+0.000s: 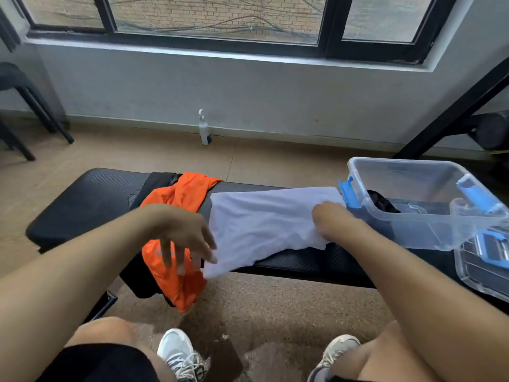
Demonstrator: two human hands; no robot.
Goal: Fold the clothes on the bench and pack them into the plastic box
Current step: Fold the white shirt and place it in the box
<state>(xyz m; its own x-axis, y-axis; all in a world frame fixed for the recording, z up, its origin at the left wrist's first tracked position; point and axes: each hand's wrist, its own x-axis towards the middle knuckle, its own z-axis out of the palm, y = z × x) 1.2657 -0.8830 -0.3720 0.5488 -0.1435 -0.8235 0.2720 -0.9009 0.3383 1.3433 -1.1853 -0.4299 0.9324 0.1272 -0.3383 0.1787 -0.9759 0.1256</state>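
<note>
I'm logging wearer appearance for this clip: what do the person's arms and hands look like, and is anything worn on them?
Both arms are bare, no sleeves in view. The left hand and right hand show no gloves, rings or watch.

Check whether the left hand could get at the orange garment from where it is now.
Probably yes. The left hand hovers open right over the orange garment, fingers spread at the edge of the white cloth. Nothing lies between hand and garment; only the cloth borders it on the right.
</note>
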